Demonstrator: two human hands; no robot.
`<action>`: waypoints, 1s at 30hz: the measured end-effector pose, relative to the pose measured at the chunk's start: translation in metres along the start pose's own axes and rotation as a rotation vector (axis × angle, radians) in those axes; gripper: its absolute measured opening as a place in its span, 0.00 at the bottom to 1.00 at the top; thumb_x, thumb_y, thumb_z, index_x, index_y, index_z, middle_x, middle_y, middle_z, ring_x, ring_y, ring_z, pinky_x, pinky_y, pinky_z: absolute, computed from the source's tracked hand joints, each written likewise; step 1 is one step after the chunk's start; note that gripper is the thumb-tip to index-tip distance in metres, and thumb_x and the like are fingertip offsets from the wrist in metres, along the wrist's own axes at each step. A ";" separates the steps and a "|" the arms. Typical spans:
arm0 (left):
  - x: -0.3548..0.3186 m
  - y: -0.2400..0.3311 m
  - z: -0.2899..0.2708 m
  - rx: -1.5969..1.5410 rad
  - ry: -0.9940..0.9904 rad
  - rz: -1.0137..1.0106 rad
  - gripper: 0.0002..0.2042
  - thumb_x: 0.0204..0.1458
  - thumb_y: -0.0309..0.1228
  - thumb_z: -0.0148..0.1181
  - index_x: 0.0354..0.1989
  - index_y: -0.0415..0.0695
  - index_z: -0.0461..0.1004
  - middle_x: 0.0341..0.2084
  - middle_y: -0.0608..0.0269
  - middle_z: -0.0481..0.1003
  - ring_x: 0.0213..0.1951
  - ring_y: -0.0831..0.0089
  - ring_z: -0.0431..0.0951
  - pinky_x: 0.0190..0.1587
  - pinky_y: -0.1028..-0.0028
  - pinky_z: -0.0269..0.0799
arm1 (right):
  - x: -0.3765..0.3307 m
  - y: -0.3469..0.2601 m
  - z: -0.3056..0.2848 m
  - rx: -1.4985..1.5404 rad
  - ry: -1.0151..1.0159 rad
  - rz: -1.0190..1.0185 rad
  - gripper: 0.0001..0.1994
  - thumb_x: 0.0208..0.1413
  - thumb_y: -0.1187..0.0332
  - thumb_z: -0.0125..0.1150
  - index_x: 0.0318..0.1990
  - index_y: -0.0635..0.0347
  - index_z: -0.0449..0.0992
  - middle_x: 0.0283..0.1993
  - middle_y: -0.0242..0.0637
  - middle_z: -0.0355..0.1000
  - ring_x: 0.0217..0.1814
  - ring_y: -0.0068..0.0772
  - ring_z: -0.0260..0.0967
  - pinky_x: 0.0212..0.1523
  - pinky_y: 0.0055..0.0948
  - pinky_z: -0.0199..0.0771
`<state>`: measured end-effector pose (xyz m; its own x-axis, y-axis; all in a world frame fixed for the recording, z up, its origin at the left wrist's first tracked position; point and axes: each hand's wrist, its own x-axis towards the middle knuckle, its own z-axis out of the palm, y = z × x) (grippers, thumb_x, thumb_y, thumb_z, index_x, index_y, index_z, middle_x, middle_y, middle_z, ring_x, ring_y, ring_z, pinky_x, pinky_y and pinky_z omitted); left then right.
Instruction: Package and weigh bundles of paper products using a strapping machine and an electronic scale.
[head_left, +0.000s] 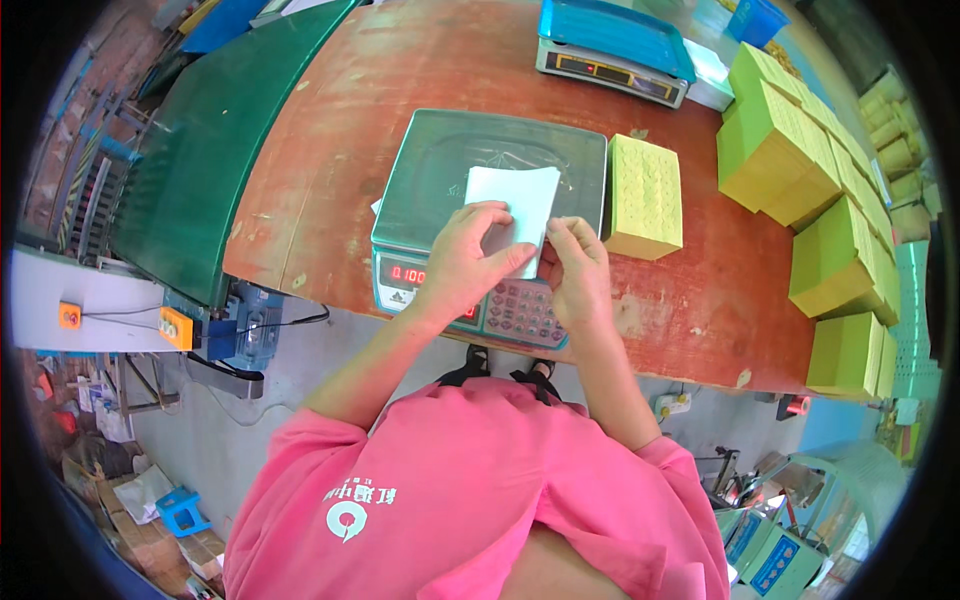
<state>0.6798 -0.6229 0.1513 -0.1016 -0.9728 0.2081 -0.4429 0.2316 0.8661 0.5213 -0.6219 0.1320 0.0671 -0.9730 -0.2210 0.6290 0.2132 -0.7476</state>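
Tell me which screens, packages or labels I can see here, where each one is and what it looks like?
Scale display: front of the near weighing scale, under the left hand; dark strip, red glowing digits.
Second scale display: far table edge; long dark strip under a blue top.
White paper stack: held in both hands over the scale pan; right hand at its lower edge.
Yellow-green block: right of the scale; rectangular.
Yellow-green stacks: along the table's right side.

I see a small stack of white paper sheets (pixel 520 200), flat and rectangular, held just above the steel pan of the weighing scale (pixel 440 160), its near edge pinched between both hands.
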 end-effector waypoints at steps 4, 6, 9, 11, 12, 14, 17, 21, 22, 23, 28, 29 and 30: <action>-0.003 -0.005 0.003 -0.044 -0.141 0.090 0.25 0.47 0.41 0.69 0.48 0.37 0.70 0.55 0.52 0.68 0.56 0.60 0.69 0.56 0.65 0.65 | -0.017 -0.010 0.004 -0.103 0.132 -0.047 0.11 0.60 0.75 0.54 0.48 0.68 0.69 0.39 0.37 0.72 0.37 0.23 0.72 0.36 0.23 0.77; -0.004 0.001 0.007 -0.060 -0.192 0.110 0.27 0.46 0.42 0.70 0.50 0.37 0.69 0.57 0.50 0.67 0.57 0.59 0.68 0.57 0.64 0.64 | -0.021 -0.008 -0.002 -0.152 0.132 -0.055 0.12 0.59 0.76 0.54 0.50 0.68 0.69 0.40 0.38 0.73 0.37 0.23 0.72 0.36 0.23 0.77; 0.002 0.007 0.014 -0.014 -0.225 0.062 0.34 0.45 0.43 0.70 0.56 0.36 0.65 0.60 0.47 0.63 0.61 0.57 0.64 0.60 0.63 0.61 | -0.023 -0.008 -0.004 -0.207 0.132 -0.102 0.14 0.58 0.77 0.55 0.52 0.69 0.69 0.41 0.39 0.73 0.37 0.21 0.71 0.35 0.22 0.76; 0.004 0.001 0.019 0.075 -0.122 0.197 0.39 0.42 0.41 0.71 0.59 0.34 0.61 0.60 0.44 0.61 0.61 0.51 0.63 0.61 0.61 0.61 | -0.020 -0.010 -0.002 -0.245 0.101 -0.108 0.14 0.58 0.77 0.55 0.51 0.69 0.70 0.41 0.38 0.74 0.37 0.20 0.70 0.35 0.21 0.74; 0.005 -0.001 0.019 0.078 -0.133 0.202 0.39 0.42 0.41 0.71 0.59 0.34 0.61 0.60 0.44 0.61 0.61 0.51 0.63 0.61 0.61 0.61 | -0.019 -0.014 0.000 -0.236 0.110 -0.112 0.14 0.58 0.77 0.55 0.51 0.69 0.70 0.41 0.38 0.74 0.37 0.20 0.70 0.35 0.21 0.74; 0.006 -0.006 0.019 0.037 -0.162 0.180 0.42 0.42 0.40 0.70 0.63 0.33 0.57 0.62 0.43 0.58 0.64 0.51 0.59 0.64 0.60 0.57 | -0.019 -0.020 0.002 -0.222 0.026 -0.068 0.13 0.57 0.77 0.56 0.49 0.69 0.71 0.41 0.37 0.74 0.37 0.20 0.70 0.36 0.21 0.73; 0.011 -0.010 0.018 -0.198 -0.204 0.080 0.42 0.43 0.39 0.70 0.64 0.32 0.56 0.63 0.42 0.57 0.66 0.52 0.57 0.66 0.60 0.54 | -0.010 -0.022 -0.001 -0.227 -0.032 -0.078 0.12 0.57 0.76 0.57 0.49 0.69 0.71 0.40 0.37 0.74 0.38 0.21 0.70 0.39 0.22 0.73; 0.012 -0.011 0.009 -0.239 -0.255 0.007 0.42 0.46 0.40 0.70 0.66 0.35 0.53 0.64 0.51 0.56 0.66 0.63 0.56 0.65 0.65 0.55 | -0.008 -0.022 0.003 -0.210 -0.021 -0.081 0.12 0.57 0.76 0.58 0.48 0.68 0.70 0.40 0.36 0.73 0.40 0.22 0.70 0.42 0.23 0.73; 0.011 -0.011 0.007 -0.302 -0.274 -0.038 0.42 0.47 0.40 0.69 0.67 0.35 0.53 0.64 0.51 0.56 0.66 0.63 0.56 0.65 0.66 0.54 | -0.009 -0.023 0.003 -0.208 -0.024 -0.078 0.13 0.57 0.75 0.58 0.48 0.68 0.70 0.40 0.37 0.74 0.41 0.22 0.70 0.43 0.23 0.73; 0.011 -0.012 0.006 -0.366 -0.292 -0.082 0.42 0.47 0.41 0.69 0.67 0.35 0.53 0.65 0.51 0.55 0.66 0.64 0.56 0.66 0.66 0.54 | -0.009 -0.023 0.003 -0.206 -0.027 -0.075 0.13 0.57 0.75 0.58 0.49 0.68 0.70 0.41 0.37 0.74 0.41 0.22 0.70 0.44 0.24 0.72; 0.010 -0.009 0.003 -0.436 -0.277 -0.080 0.40 0.47 0.40 0.69 0.64 0.32 0.57 0.66 0.44 0.54 0.68 0.56 0.53 0.67 0.62 0.51 | -0.003 -0.024 -0.001 -0.300 -0.043 -0.107 0.13 0.57 0.75 0.58 0.48 0.68 0.70 0.42 0.38 0.74 0.42 0.23 0.71 0.44 0.24 0.72; 0.009 -0.009 0.002 -0.435 -0.273 -0.074 0.39 0.48 0.40 0.69 0.64 0.32 0.57 0.66 0.44 0.53 0.68 0.56 0.53 0.67 0.62 0.51 | -0.001 -0.025 -0.003 -0.354 -0.046 -0.126 0.13 0.57 0.74 0.58 0.48 0.68 0.71 0.43 0.38 0.75 0.42 0.23 0.71 0.44 0.25 0.72; 0.009 -0.009 0.003 -0.435 -0.274 -0.072 0.39 0.48 0.40 0.69 0.64 0.32 0.57 0.66 0.44 0.53 0.68 0.56 0.53 0.67 0.62 0.51 | 0.002 -0.027 -0.004 -0.354 -0.046 -0.129 0.13 0.57 0.74 0.58 0.48 0.68 0.71 0.43 0.38 0.75 0.42 0.23 0.71 0.44 0.25 0.72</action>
<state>0.6805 -0.6342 0.1444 -0.3402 -0.9381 0.0647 -0.0523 0.0876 0.9948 0.5013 -0.6295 0.1487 0.0444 -0.9950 -0.0891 0.3288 0.0988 -0.9392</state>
